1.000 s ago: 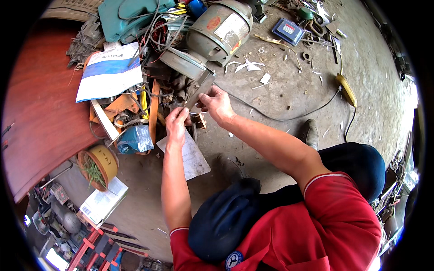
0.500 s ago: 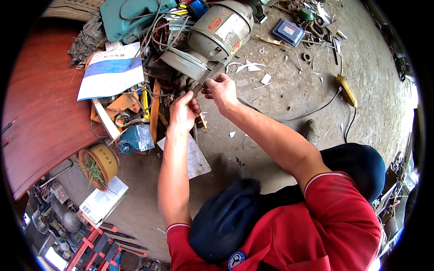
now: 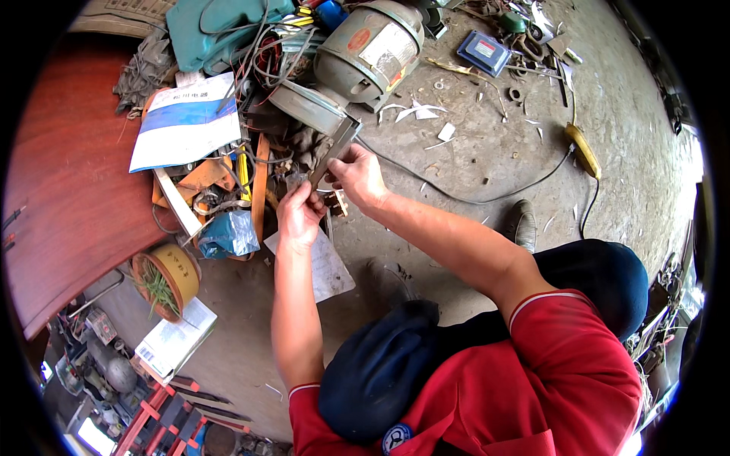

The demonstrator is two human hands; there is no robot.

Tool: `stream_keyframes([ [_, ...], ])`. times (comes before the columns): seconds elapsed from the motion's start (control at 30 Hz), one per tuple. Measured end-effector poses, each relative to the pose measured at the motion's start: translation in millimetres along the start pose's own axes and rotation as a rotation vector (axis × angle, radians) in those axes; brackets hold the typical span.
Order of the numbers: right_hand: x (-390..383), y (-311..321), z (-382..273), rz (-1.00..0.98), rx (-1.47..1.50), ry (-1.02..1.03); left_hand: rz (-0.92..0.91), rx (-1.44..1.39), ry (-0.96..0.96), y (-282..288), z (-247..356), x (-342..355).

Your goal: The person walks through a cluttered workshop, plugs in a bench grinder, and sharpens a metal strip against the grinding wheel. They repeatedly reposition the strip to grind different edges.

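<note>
A narrow, flat metal strip (image 3: 331, 155) with a squared far end slants between my two hands, just in front of a grey-green electric motor unit (image 3: 357, 64) with a round housing. My left hand (image 3: 299, 216) is closed on its near end, thumb on top. Higher up, my right hand (image 3: 360, 178) pinches it along its right side. I cannot make out exactly what kind of part it is. A small copper-coloured block (image 3: 335, 203) shows right beside my left fingers; a sheet of paper (image 3: 323, 266) lies on the floor below.
On the left stands a reddish-brown table (image 3: 76, 182), with a potted plant (image 3: 163, 281) by its edge. Tools, cables and a white-blue packet (image 3: 186, 121) crowd the motor's left side. A black cable runs right to a yellow switch (image 3: 583, 150). A blue-grey box (image 3: 484, 52) sits farther off.
Both hands have drawn the metal strip slightly toward me and down-left, away from the motor. More of the strip and the cable behind it now shows.
</note>
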State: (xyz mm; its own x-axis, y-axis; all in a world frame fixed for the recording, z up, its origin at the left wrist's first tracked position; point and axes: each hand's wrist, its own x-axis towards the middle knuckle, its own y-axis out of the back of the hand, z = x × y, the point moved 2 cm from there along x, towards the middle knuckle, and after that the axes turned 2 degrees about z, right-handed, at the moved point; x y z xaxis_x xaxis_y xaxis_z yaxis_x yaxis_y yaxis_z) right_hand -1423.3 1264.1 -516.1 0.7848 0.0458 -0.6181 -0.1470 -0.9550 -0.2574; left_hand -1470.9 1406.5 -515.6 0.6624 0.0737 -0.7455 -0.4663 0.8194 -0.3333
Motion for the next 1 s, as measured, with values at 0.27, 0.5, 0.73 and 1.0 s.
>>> stream_keyframes([
  [0.27,-3,24,5,-0.004,0.183,-0.16,0.074,0.567,-0.551,16,-4,-22],
  [0.5,1,57,3,-0.326,0.026,-0.112,-0.024,0.166,-0.369,20,1,-17],
  [0.73,-28,43,19,-0.479,-0.17,-0.035,-0.033,-0.155,-0.303,-1,-1,-15],
  [1.0,-36,40,25,-0.551,-0.115,-0.302,-0.171,-0.094,-0.136,-16,-20,-25],
])
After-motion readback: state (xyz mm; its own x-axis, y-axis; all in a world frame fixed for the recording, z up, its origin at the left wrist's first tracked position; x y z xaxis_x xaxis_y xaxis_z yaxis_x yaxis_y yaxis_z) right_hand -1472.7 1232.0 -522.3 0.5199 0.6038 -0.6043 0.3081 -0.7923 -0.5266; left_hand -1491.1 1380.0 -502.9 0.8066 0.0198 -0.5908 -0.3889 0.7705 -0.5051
